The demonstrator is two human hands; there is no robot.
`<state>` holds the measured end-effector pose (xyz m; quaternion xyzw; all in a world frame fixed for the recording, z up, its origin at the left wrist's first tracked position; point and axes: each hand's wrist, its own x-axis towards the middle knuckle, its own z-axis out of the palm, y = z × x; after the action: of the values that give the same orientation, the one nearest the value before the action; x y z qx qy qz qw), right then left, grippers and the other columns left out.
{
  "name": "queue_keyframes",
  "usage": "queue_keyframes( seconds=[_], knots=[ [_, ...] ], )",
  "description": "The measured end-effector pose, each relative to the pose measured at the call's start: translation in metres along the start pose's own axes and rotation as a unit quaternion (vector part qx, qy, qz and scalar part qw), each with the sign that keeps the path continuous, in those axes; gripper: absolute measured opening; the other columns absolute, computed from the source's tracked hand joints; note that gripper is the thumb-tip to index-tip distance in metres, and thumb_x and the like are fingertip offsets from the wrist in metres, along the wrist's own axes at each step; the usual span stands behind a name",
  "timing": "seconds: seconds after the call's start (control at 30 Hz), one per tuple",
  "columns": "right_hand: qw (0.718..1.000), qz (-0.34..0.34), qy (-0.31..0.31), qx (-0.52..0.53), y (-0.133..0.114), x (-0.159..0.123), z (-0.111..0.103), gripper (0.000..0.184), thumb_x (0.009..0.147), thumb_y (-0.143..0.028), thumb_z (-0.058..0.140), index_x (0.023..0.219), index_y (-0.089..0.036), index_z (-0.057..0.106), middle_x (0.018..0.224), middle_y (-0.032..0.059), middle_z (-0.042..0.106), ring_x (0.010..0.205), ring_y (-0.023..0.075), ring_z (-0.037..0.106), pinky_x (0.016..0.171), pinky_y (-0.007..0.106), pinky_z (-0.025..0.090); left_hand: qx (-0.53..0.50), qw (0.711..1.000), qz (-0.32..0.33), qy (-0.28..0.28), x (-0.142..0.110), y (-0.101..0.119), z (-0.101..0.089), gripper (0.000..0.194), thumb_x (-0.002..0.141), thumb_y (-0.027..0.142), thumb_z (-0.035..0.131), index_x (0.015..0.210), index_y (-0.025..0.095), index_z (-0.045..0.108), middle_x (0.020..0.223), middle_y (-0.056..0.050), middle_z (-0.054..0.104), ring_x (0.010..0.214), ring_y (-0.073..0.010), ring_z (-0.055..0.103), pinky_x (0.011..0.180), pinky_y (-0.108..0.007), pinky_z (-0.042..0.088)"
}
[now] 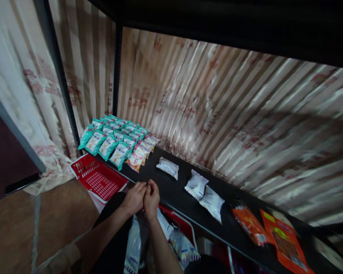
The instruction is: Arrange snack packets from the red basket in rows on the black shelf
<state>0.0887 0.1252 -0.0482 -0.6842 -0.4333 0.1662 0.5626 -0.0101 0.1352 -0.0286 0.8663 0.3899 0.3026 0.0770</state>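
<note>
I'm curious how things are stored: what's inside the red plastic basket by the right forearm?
The red plastic basket holds shiny, silvery-white bags with striped edges. These bags, the right forearm and black shelf hide the rest.

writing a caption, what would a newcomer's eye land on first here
Probably the teal snack packets, crowded in rows at the shelf's left end. Next, the bright orange bags at its right end, then the red basket below the teal rows.

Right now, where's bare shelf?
Bare black shelf: between the striped-edge packs and the lone silver pack; also the front strip before the paired silver packs. Crowded: the corner with teal packs.
</note>
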Motion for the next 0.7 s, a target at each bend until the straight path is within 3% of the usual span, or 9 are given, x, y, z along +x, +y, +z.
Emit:
queue_keyframes(
  seconds=[0.3, 0.5, 0.7],
  knots=[
    [0.999, 0.018, 0.007, -0.031, 0.021, -0.046, -0.071, 0.034, 0.080, -0.036, 0.043, 0.098, -0.015, 0.064, 0.100, 0.0106, 0.066, 0.095, 0.0207, 0.060, 0.089, 0.035, 0.043, -0.038, 0.995, 0.022, -0.084, -0.037, 0.031, 0.020, 0.030, 0.085, 0.011, 0.037, 0.103, 0.012, 0.061, 0.107, -0.011, 0.063, 0.100, -0.0198, 0.056, 0.088, -0.035, 0.049],
    [0.996, 0.034, 0.032, -0.072, 0.034, -0.076, -0.121, 0.039, 0.080, -0.039, 0.042, 0.099, -0.013, 0.064, 0.101, 0.0134, 0.066, 0.097, 0.0238, 0.059, 0.090, 0.038, 0.042, -0.049, 0.994, 0.046, -0.085, -0.070, 0.056, 0.026, 0.028, 0.088, 0.020, 0.037, 0.091, 0.015, 0.065, 0.108, -0.010, 0.063, 0.107, -0.0218, 0.054, 0.094, -0.039, 0.045],
    [0.991, 0.088, 0.040, -0.089, 0.045, -0.102, -0.146, 0.038, 0.078, -0.041, 0.044, 0.098, -0.016, 0.065, 0.102, 0.0128, 0.066, 0.097, 0.0263, 0.059, 0.090, 0.039, 0.042, -0.075, 0.989, 0.067, -0.110, -0.102, 0.075, 0.022, 0.026, 0.087, 0.029, 0.043, 0.092, 0.018, 0.066, 0.119, -0.008, 0.059, 0.122, -0.0254, 0.043, 0.101, -0.044, 0.037]
  ],
)
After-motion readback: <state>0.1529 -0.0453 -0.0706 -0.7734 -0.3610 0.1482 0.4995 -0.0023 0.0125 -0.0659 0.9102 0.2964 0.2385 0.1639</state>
